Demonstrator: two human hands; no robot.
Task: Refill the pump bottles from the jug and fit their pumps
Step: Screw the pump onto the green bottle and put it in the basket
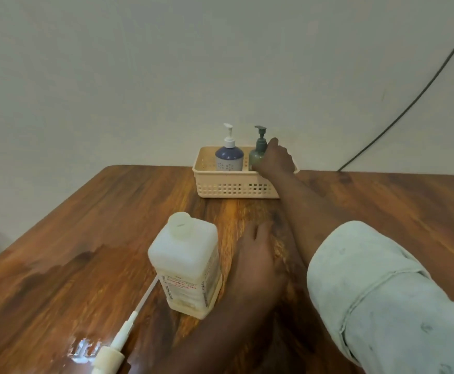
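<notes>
Head view only. Right hand [275,157] stretched far out toward twelve o'clock, arm nearly straight, sleeve [382,292] rolled above the elbow, fingers curled round the shoulder of the green translucent pump bottle [258,155]; looks closed on it, though the far side of the grip is hidden. Left hand [255,255] lying open and flat, palm down, on the brown wood-grain surface [85,238], holding nothing, just at three o'clock of the white square plastic jug [188,263] and apparently not touching it.

Green bottle standing upright in the cream perforated plastic basket [234,188] at the far edge, pump on, beside the blue-and-white dotted pump bottle [229,157], which sits at its nine o'clock, pump also on. Jug upright and capped, near the middle. Loose white pump with long dip tube [123,336] lying at seven o'clock of the jug.

Risks, as judgement: lifting the green bottle at full reach with a one-sided grip could catch the basket rim and drag or tip the light basket, knocking the blue-and-white bottle over. Drawing the arm back low could clip the jug's cap. Glossy patch near the loose pump may be wetness or only glare; cannot tell, but a slick spot there would let things slide.
</notes>
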